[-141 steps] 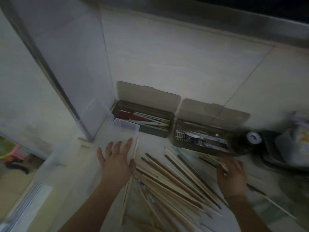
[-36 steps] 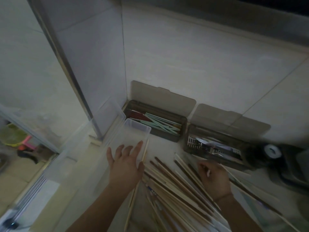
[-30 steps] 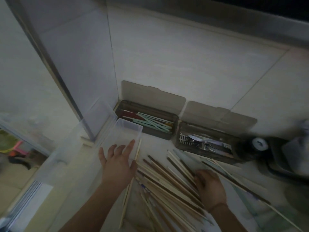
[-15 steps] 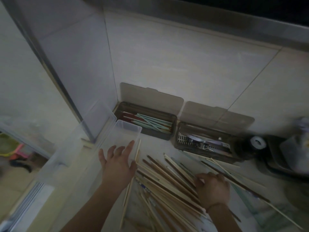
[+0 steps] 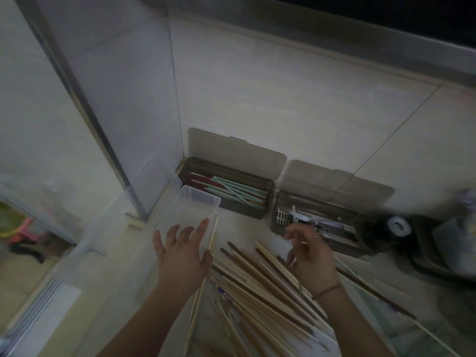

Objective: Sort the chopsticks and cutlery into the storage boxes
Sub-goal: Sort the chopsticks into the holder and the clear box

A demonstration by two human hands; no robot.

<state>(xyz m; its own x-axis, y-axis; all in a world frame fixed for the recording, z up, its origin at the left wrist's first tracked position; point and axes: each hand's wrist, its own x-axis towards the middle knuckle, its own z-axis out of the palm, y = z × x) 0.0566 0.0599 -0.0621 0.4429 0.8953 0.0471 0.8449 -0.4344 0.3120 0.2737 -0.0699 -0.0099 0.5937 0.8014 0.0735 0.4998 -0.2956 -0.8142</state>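
Left hand point(image 5: 181, 256) flat, fingers spread and straight, resting over the near end of a clear box point(image 5: 190, 207), apparently to steady it as the receiving container. Right hand point(image 5: 313, 258) raised just above the heap, fingers curled around one thin pale chopstick point(image 5: 296, 256), pinched near its upper end; grip partly blurred, so exact finger placement not readable. Hands apart, the heap's left edge between them.

Loose chopsticks point(image 5: 257, 284), pale and dark wood mixed, fanned across the surface point(image 5: 239, 225) from near centre toward far right, mostly parallel and overlapping; likely tipped out together for sorting by kind. One pale stick point(image 5: 212, 235) lying alongside the clear box's right wall, touching the left hand's index side.

Far left against the wall: brown box point(image 5: 268, 199), lid propped open behind it, holding green and red chopsticks laid lengthwise, already grouped by colour. Just right of it: second brown box point(image 5: 358, 247), lid likewise open, holding metal cutlery over a perforated insert. Lids left up, presumably for free one-handed dropping.

Far right: dark round object with white centre point(image 5: 398, 226), identity unclear.

Judged stage: sorting under way, most wooden chopsticks not yet boxed, clear box seemingly unfilled.
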